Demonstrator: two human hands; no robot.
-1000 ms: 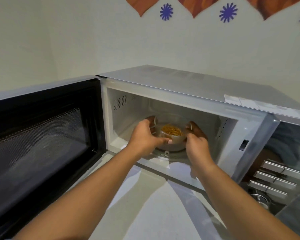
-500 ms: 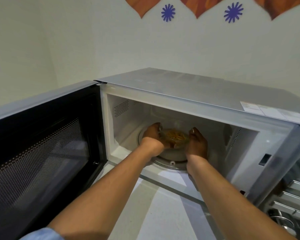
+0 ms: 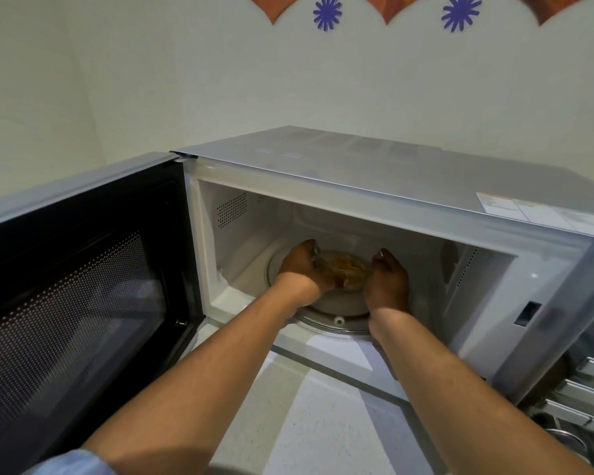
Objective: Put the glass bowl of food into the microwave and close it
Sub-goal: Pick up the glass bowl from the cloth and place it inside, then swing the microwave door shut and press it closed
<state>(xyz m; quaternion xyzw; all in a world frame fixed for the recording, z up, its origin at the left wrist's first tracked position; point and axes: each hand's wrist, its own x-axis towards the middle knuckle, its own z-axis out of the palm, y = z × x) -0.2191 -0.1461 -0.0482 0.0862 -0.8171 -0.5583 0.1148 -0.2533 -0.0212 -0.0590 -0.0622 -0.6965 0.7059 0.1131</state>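
Observation:
A small glass bowl (image 3: 343, 266) of yellow food is inside the silver microwave (image 3: 374, 173), over the round glass turntable (image 3: 336, 308). My left hand (image 3: 297, 265) grips the bowl's left side and my right hand (image 3: 388, 281) grips its right side. Both forearms reach in through the opening. I cannot tell whether the bowl rests on the turntable or hovers just above it. The microwave door (image 3: 79, 286) stands wide open to the left, its dark mesh window facing me.
The microwave's control panel (image 3: 587, 389) with silver buttons and a knob is at the lower right. A pale counter (image 3: 309, 423) lies below the opening. A white wall with blue and orange decorations rises behind.
Both hands have carried the bowl from the front of the opening deeper into the cavity, over the middle of the turntable. The camera has come closer.

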